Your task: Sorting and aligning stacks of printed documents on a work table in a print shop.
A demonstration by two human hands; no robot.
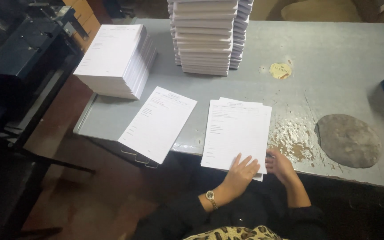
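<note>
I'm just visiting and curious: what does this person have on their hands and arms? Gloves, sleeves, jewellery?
No gloves: both hands are bare. The left hand has a round, pale-faced wristwatch on a light metal band at the wrist. Dark sleeves cover the arms from about the forearm up. No rings can be made out. The right hand wears nothing visible.

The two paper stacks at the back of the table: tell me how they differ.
The left stack is low, while the tall stack rises out of frame. The left stack lies skewed with its printed top sheet showing; the tall stack shows layered bundles and sits squarer to the grey table. Both are white paper, untouched by either hand.
</note>
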